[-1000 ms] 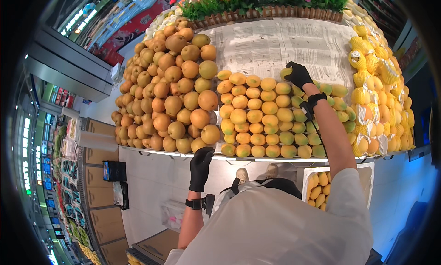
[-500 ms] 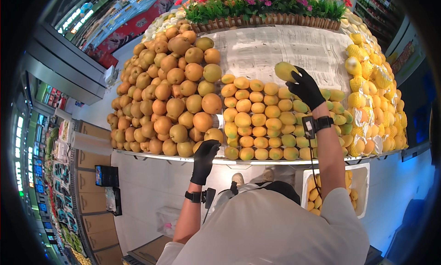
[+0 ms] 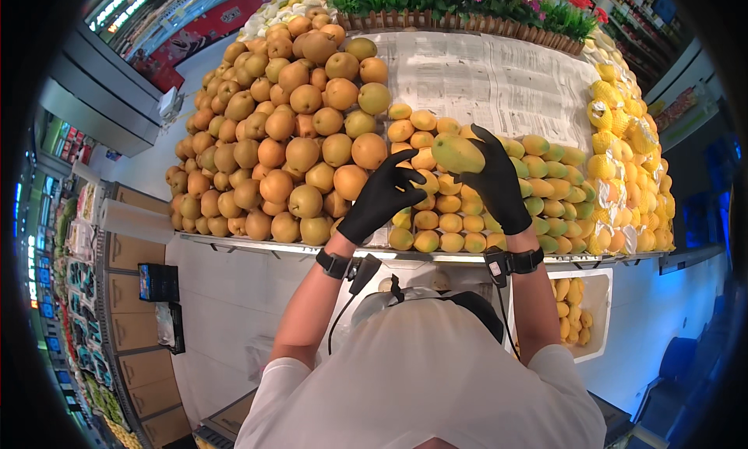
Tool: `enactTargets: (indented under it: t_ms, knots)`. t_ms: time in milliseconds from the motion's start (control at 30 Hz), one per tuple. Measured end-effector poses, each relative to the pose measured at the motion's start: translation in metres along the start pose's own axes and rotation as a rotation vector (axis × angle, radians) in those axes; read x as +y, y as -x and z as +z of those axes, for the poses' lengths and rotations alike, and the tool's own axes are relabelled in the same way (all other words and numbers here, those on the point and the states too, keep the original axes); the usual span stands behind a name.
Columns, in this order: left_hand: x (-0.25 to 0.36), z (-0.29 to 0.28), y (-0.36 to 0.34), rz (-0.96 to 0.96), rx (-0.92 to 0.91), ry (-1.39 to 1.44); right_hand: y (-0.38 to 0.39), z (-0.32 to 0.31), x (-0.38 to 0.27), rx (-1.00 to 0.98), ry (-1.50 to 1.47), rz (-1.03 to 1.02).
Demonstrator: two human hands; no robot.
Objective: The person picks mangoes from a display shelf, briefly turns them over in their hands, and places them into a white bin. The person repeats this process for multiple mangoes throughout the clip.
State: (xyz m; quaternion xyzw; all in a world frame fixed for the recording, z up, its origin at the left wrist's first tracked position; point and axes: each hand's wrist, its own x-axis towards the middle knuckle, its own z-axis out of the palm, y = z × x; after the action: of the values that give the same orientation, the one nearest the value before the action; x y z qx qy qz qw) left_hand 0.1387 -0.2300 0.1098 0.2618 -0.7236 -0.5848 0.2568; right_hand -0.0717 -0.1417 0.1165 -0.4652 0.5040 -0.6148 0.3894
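A yellow-green mango (image 3: 458, 154) is gripped in my right hand (image 3: 499, 183), which wears a black glove and is raised over rows of mangoes (image 3: 449, 223). My left hand (image 3: 383, 197), gloved in black too, hovers just left of that mango with its fingers spread and nothing in them. It is above the border between the mangoes and a heap of round brown-orange pears (image 3: 276, 126). The mango rows stop partway back, where newspaper sheets (image 3: 483, 79) cover the display.
Fruit in yellow foam nets (image 3: 623, 137) lines the right side. A wooden fence (image 3: 460, 22) with flowers closes the back. Below the display's front edge, a white crate (image 3: 596, 332) of mangoes stands to my right. Drawer cabinets (image 3: 140, 313) stand at the left.
My right hand has come back toward me and leftward with the mango. My left hand has moved forward and right, from the pears' front edge to beside it, fingers now spread.
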Motion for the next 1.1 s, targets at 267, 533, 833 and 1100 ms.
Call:
enactTargets:
  t_ms: [267, 533, 833, 1100]
  knots:
    - [-0.01, 0.003, 0.001, -0.02, -0.066, 0.353, 0.021, 0.041, -0.008, -0.002, 0.461, -0.192]
    - [-0.029, -0.007, 0.021, 0.034, 0.01, 0.397, 0.03, 0.062, 0.005, -0.048, 0.643, -0.23]
    - [-0.057, -0.024, 0.037, 0.09, 0.012, 0.344, 0.032, 0.099, 0.002, -0.164, 1.004, -0.283]
    - [-0.053, -0.045, 0.056, 0.11, -0.084, 0.041, 0.04, 0.121, 0.031, -0.055, 1.14, -0.396]
